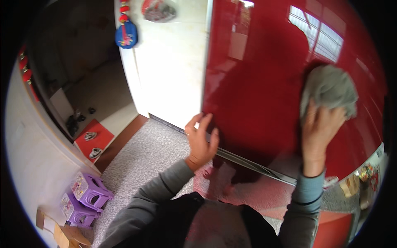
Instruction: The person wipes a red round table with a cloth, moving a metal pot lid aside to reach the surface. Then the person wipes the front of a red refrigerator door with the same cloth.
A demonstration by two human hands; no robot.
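Note:
A glossy red door panel (257,102), which looks like that of a refrigerator or cabinet, fills the right half of the head view and mirrors a window. Against its right part my right hand (321,127) presses a bunched grey-green cloth (330,90). My left hand (201,139) is by the panel's lower left edge, fingers apart and slightly bent, holding nothing; whether its fingertips touch the edge I cannot tell. A metal trim strip (254,164) runs below the red surface, with a shiny dark red surface (242,179) under it.
Purple plastic stools (93,190) and an opened cardboard box (66,232) stand at lower left. A doorway on the left has shoes on a red mat (105,136). A blue hanging ornament (126,35) and a plastic bag (159,11) are on the pale wall. Several objects lie at far right.

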